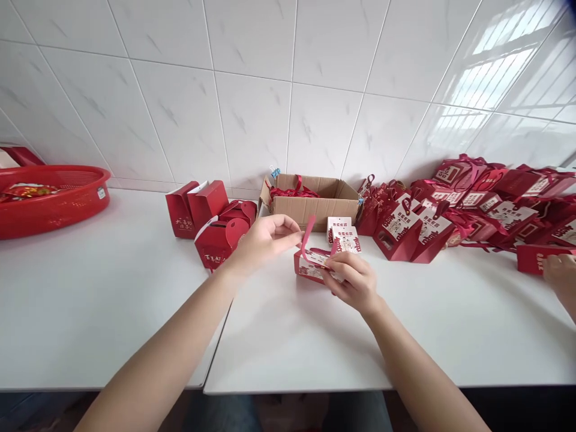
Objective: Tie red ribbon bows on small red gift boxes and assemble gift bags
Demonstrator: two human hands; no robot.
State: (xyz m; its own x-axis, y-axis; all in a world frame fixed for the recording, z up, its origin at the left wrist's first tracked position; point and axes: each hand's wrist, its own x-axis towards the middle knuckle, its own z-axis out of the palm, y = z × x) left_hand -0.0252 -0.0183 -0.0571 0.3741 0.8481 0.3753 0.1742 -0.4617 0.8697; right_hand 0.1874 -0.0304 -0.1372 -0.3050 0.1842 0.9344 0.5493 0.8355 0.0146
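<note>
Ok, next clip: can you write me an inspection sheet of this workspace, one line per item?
Surface: white tabletop, seam left of centre.
Job's things: small red box, white tag on it, upright ribbon.
Clutter: open carton with ribbons inside, printed cards, piled boxes at right, folded boxes at left, red basket far left.
Left grip: left hand beside the ribbon, contact unclear.
Right grip: right hand closed on the tag.
Cables: nothing seen.
Surroundings: tiled wall behind; another person's hand at right edge.
</note>
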